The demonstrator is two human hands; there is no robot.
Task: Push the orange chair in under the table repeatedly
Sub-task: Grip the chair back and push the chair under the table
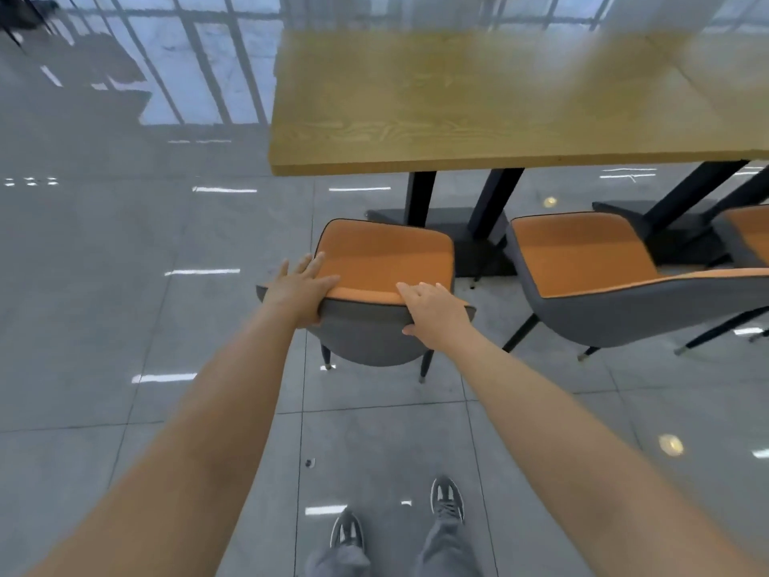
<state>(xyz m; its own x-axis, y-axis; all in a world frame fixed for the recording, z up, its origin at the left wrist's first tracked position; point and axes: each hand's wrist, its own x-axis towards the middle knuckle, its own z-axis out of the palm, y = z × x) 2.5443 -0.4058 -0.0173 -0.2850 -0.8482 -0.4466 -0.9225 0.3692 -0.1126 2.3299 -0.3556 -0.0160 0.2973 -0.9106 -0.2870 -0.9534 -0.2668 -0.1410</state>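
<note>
Two bare hands rest on the top edge of the orange chair's (pixel 385 260) backrest, one toward each end. The left hand (pixel 301 287) lies over the left end of that edge, its fingers (pixel 314 264) loosely spread and reaching forward onto the orange inner face, the thumb along the rim. The right hand (pixel 435 310) covers the right part of the edge, fingers close together and laid flat over the orange padding, while the thumb presses against the grey outer shell just below the rim. The chair stands on the grey tiled floor (pixel 125 326), near the left end of the wooden worktop (pixel 457 102), with its seat facing away toward the worktop and its back toward the person. The front edge of the seat sits close to the worktop's black legs (pixel 422 197) and base plate, still short of being under the top. The backrest's long axis runs left to right, roughly parallel to the worktop's near edge. A second orange chair (pixel 591 260) stands just to the right, apart from the first. Two grey shoes (pixel 447 499) show at the near edge.
</note>
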